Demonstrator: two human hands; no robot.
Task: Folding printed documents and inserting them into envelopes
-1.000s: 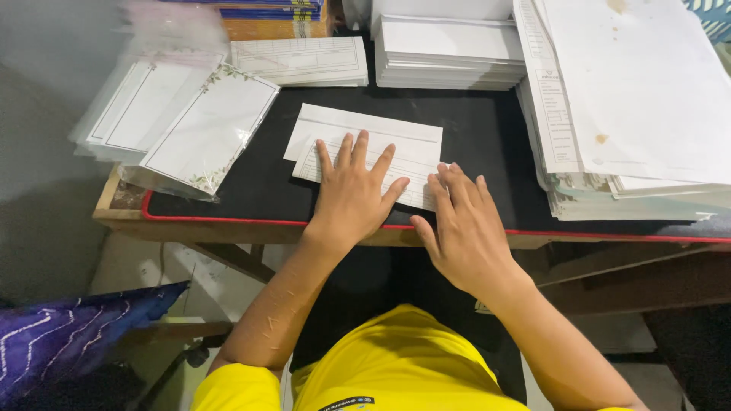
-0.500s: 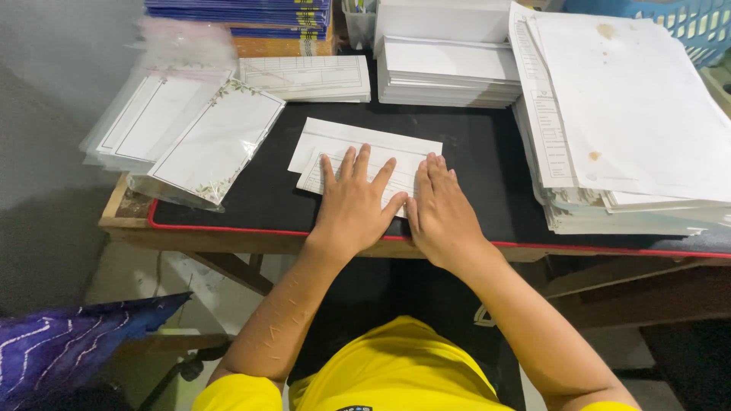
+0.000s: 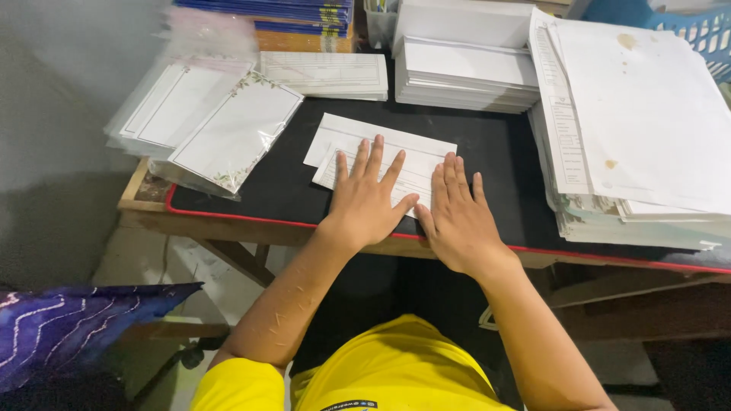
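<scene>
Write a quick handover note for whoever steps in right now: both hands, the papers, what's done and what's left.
Left hand: flat, fingers spread, pressing the white folded sheet on the black mat.
Right hand: flat beside it, on the sheet's right end and the mat.
Neither holds anything.
Around: clear-sleeved cards at left, white paper stacks behind, tall form stack at right.
Done: the sheet lies folded and flat under both palms.
Left: probably lifting it off and setting it aside; the stacks look untouched.
</scene>
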